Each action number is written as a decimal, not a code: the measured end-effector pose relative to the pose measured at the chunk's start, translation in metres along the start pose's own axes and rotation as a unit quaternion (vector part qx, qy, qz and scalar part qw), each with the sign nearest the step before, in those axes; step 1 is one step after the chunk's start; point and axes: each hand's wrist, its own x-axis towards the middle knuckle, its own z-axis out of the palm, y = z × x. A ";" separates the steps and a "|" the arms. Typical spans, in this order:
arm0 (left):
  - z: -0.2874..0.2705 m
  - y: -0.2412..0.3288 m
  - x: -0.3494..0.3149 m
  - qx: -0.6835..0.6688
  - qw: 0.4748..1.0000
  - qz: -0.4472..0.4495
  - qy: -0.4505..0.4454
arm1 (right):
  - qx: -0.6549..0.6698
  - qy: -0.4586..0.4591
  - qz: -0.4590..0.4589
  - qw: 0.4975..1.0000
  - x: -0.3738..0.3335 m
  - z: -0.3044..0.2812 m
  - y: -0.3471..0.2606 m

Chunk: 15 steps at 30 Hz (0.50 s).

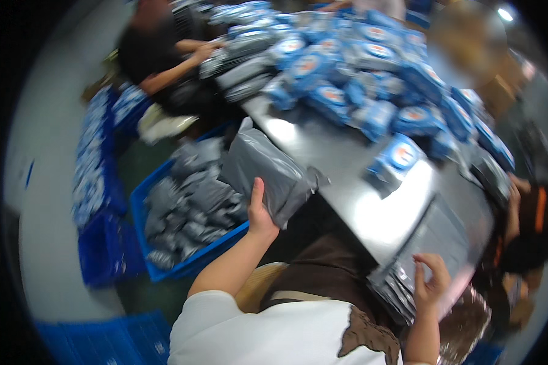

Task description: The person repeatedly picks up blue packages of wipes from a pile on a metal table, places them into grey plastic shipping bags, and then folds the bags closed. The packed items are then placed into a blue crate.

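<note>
A filled grey plastic mailing bag (268, 170) is in my left hand (262, 216), with the thumb lying across its face. I hold it raised between the table edge and a blue crate (138, 222) heaped with similar grey parcels (189, 201). On the right, my right hand (431, 283) is over a stack of flat grey mailing bags (438, 231) at the table's near corner. Its thumb and forefinger curl together in a pinch; whatever is between the tips is too small to make out.
Blue-and-white packets (371, 73) lie piled across the metal table (359, 213), one loose packet (397, 159) nearer me. At the far left a person (164, 67) handles grey parcels; another person (523, 213) works at the right. Blue crates (106, 249) stand on the left.
</note>
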 end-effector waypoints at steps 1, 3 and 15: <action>-0.027 0.013 0.011 0.015 0.994 0.098 0.054 | -0.012 -0.013 -0.008 1.000 0.002 0.002 0.001; -0.067 0.043 0.022 0.024 0.963 0.180 0.198 | 0.031 -0.027 0.040 0.998 0.006 0.009 0.006; -0.375 0.155 -0.019 0.625 0.582 -0.105 0.511 | 0.008 -0.171 0.071 0.983 0.025 0.031 0.018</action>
